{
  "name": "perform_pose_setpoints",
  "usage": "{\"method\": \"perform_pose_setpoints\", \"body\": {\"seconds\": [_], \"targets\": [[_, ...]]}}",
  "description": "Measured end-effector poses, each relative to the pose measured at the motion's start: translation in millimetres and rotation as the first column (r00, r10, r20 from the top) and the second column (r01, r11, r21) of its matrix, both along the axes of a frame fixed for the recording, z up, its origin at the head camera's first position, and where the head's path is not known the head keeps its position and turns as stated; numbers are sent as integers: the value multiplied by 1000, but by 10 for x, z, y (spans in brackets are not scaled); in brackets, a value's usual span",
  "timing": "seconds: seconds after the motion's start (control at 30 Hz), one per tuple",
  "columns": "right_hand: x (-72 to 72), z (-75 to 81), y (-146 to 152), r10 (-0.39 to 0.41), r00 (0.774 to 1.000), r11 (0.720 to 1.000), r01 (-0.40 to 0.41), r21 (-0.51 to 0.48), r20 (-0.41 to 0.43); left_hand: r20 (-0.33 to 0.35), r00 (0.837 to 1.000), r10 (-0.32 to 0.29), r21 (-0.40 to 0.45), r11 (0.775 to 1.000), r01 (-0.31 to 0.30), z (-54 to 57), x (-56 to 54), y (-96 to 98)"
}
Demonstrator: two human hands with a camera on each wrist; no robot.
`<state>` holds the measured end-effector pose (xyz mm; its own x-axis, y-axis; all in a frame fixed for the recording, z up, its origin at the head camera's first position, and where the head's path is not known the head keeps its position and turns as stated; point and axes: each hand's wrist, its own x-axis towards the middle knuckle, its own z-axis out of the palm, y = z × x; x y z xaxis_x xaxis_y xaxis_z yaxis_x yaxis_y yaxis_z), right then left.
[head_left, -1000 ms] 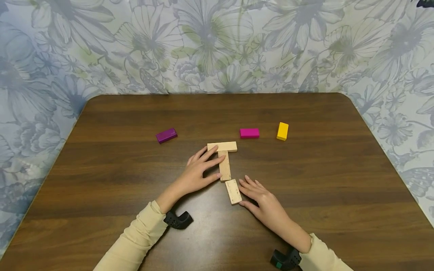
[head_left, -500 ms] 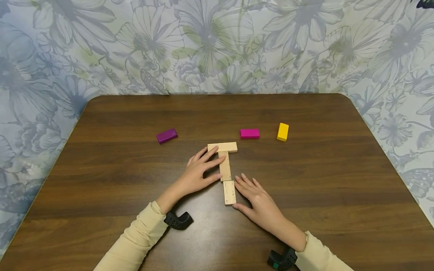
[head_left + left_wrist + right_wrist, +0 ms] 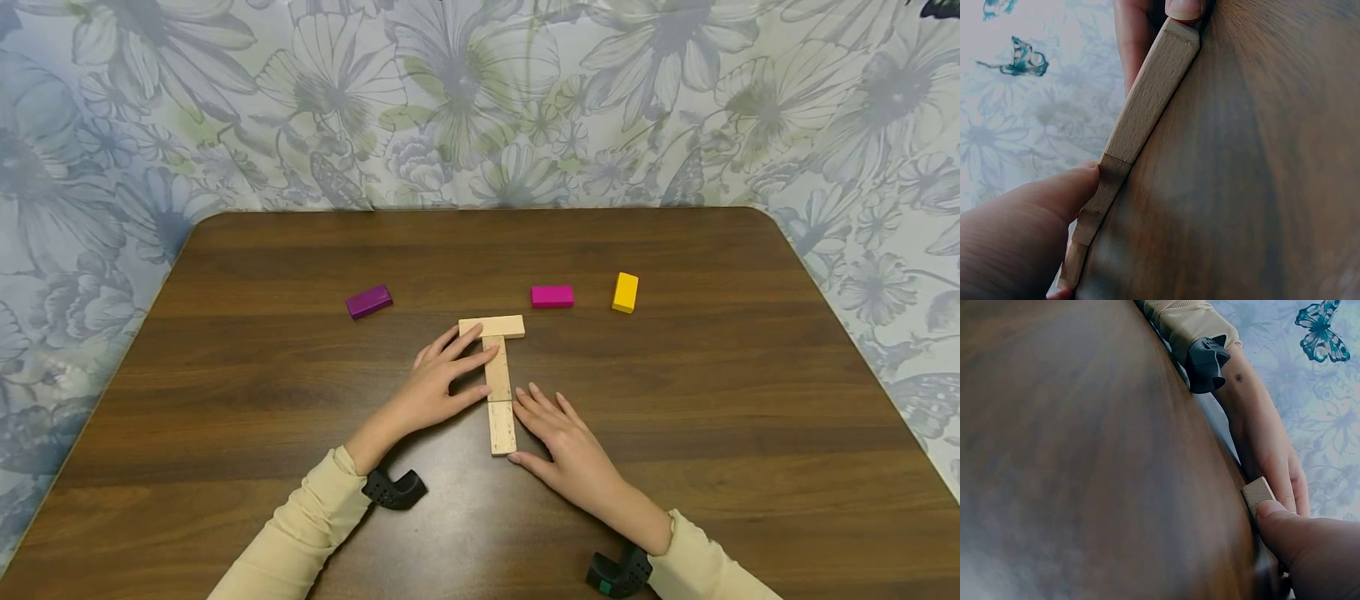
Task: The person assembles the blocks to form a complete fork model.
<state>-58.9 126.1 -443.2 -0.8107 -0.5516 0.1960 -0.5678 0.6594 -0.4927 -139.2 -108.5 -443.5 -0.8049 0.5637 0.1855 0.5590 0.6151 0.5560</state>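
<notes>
- Apparently squaring the near block (image 3: 502, 429) to the end of the middle block (image 3: 498, 375), on the table (image 3: 712, 358).
- With left hand (image 3: 438, 385), touching middle block and crosswise block (image 3: 501, 326) with spread fingers, unclasped.
- With right hand (image 3: 566, 443), pressing beside near block, fingers straight, ungrasped.
- Next, probably check alignment, then lift away gently.
</notes>
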Motion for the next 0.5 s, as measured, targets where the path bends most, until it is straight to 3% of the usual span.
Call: {"method": "perform_pose_setpoints", "body": {"seconds": [0.3,0.5], "targets": [[-8,-5,3,8,1000,1000,-8,-9,20,6,1000,4,0,1000,-4,0,1,-4],[-48,54,80,22,985,993,-1,-116,173,11,1000,1,-2,1000,-1,15,3,2]]}}
